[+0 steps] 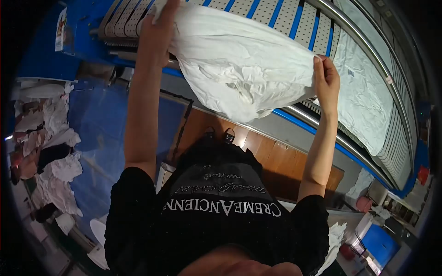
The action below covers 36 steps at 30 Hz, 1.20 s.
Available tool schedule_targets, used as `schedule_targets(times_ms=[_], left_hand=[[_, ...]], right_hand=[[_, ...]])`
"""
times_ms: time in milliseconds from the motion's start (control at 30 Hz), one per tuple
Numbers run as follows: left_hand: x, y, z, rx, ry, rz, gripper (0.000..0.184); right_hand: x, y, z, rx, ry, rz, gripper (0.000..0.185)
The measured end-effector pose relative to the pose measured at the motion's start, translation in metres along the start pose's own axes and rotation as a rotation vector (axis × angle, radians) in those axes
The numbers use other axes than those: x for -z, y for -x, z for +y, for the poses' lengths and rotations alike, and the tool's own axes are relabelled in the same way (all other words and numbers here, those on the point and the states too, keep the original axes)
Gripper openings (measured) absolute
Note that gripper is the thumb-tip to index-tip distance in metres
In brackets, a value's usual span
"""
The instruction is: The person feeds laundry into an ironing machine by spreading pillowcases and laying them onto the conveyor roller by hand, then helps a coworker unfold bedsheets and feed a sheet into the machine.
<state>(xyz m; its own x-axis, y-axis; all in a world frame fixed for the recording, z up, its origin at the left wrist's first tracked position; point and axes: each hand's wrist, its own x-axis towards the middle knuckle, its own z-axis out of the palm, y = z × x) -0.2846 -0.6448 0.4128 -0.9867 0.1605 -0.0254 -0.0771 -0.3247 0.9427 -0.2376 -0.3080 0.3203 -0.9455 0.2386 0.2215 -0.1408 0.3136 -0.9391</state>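
Note:
A white cloth (248, 64), wrinkled and folded over on itself, is stretched between my two hands at the edge of a machine bed of perforated strips (276, 14). My left hand (159, 34), partly cut off by the top of the view, grips the cloth's left end. My right hand (327, 83) pinches its right corner between thumb and fingers. The lower part of the cloth hangs in loose folds over the machine's front edge. Whether it is a sheet, a cover or a garment, I cannot tell.
Another white cloth (361, 96) lies flat on the machine to the right, behind a curved metal rail (368, 46). Heaped linens (57, 138) are at the left beside a blue surface (101, 161). A wooden platform (276, 161) is underfoot. A blue chair (380, 246) stands lower right.

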Motion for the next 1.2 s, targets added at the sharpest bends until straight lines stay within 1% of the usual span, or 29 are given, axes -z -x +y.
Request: schedule_targets(times_ms=[33,67,100,133,167,200,233,300,333,400,433,467,500,533,567,600,633,700,767,800,833,867,900,933,1000,1067,1100,1167,1200], left_hand=[[0.008,0.007,0.010,0.062,0.461,-0.482,0.098],[0.020,0.000,0.002,0.065,0.459,-0.471,0.098],[0.032,-0.018,-0.016,-0.117,0.092,-0.055,0.077],[0.034,-0.027,-0.024,-0.290,-0.277,0.362,0.062],[0.038,-0.029,-0.026,-0.288,-0.269,0.353,0.062],[0.036,-0.026,-0.021,-0.372,-0.332,0.448,0.059],[0.035,-0.026,-0.018,-0.456,-0.394,0.544,0.057],[0.060,-0.029,-0.009,-0.466,-0.421,0.494,0.055],[0.069,-0.031,-0.006,-0.479,-0.457,0.453,0.054],[0.070,-0.035,-0.003,-0.469,-0.403,0.478,0.051],[0.081,-0.040,-0.001,-0.497,-0.543,0.484,0.044],[0.090,-0.045,0.001,-0.525,-0.684,0.490,0.041],[0.096,-0.044,0.008,-0.528,-0.684,0.494,0.041],[0.100,-0.042,0.017,-0.586,-0.716,0.550,0.040],[0.101,-0.039,0.027,-0.644,-0.748,0.605,0.039],[0.090,-0.026,0.041,-0.668,-0.775,0.703,0.034],[0.097,-0.022,0.036,-0.670,-0.776,0.707,0.034],[0.118,-0.017,0.004,-1.213,-0.879,0.821,0.026],[0.110,-0.033,-0.056,-1.454,-1.078,0.201,0.028],[0.117,-0.044,-0.074,-1.102,-1.120,0.158,0.032],[0.124,-0.049,-0.084,-0.742,-1.142,0.126,0.036],[0.129,-0.044,-0.067,-0.245,-1.041,0.392,0.043],[0.126,-0.041,-0.057,-0.297,-0.963,0.440,0.045],[0.120,-0.037,-0.045,-0.349,-0.884,0.486,0.047],[0.112,-0.032,-0.033,-0.342,-0.863,0.523,0.050],[0.114,-0.042,-0.034,-0.299,-0.766,0.668,0.052],[0.113,-0.041,-0.031,-0.309,-0.762,0.669,0.052],[0.107,-0.028,-0.025,-0.350,-0.644,0.702,0.051],[0.131,-0.024,-0.030,-0.596,-0.762,0.654,0.047]], right_hand=[[-0.001,-0.002,-0.005,-0.005,-0.004,-0.008,0.021],[-0.003,-0.002,-0.010,-0.004,-0.032,-0.048,0.022],[-0.001,0.000,-0.016,0.001,-0.045,-0.071,0.024],[-0.003,0.006,-0.021,0.259,-0.023,-0.174,0.033],[0.001,0.017,-0.029,0.215,0.190,-0.326,0.037],[0.005,0.025,-0.040,0.165,0.402,-0.475,0.040],[0.008,0.024,-0.054,0.010,0.739,-0.563,0.036],[0.038,0.015,-0.011,-0.054,0.869,-0.360,0.033],[0.049,0.014,-0.018,-0.156,0.888,-0.308,0.023],[0.085,0.020,-0.005,0.031,0.492,-0.290,0.013],[0.099,0.017,-0.012,-0.011,0.332,-0.370,0.010],[0.109,0.018,-0.023,-0.071,0.332,-0.339,0.014],[0.113,0.017,-0.032,-0.123,0.320,-0.318,0.018],[0.123,0.012,-0.033,-0.067,0.319,-0.288,0.022],[0.129,0.012,-0.034,0.058,0.258,-0.163,0.022],[0.132,0.014,-0.042,0.183,0.195,-0.039,0.023],[0.115,0.021,-0.057,0.187,0.197,0.212,0.024],[0.133,0.031,0.002,0.271,0.033,0.155,0.027],[0.073,0.053,-0.016,-0.259,0.585,-0.109,0.029],[0.078,0.051,-0.002,-0.265,0.585,-0.101,0.029],[0.089,0.043,0.022,-0.183,0.387,-0.095,0.028],[0.101,0.038,0.039,-0.101,0.188,-0.087,0.027],[0.111,0.040,0.043,-0.223,0.163,0.030,0.023],[0.117,0.038,0.045,-0.161,0.140,0.041,0.022],[0.114,0.044,0.039,-0.046,0.082,0.089,0.022],[0.115,0.058,0.045,-0.090,-0.029,0.201,0.022],[0.123,0.069,0.052,-0.118,-0.042,0.185,0.022],[0.130,0.100,0.043,-0.208,-0.088,0.063,0.022],[0.124,0.119,0.021,-0.291,-0.113,0.106,0.022]])
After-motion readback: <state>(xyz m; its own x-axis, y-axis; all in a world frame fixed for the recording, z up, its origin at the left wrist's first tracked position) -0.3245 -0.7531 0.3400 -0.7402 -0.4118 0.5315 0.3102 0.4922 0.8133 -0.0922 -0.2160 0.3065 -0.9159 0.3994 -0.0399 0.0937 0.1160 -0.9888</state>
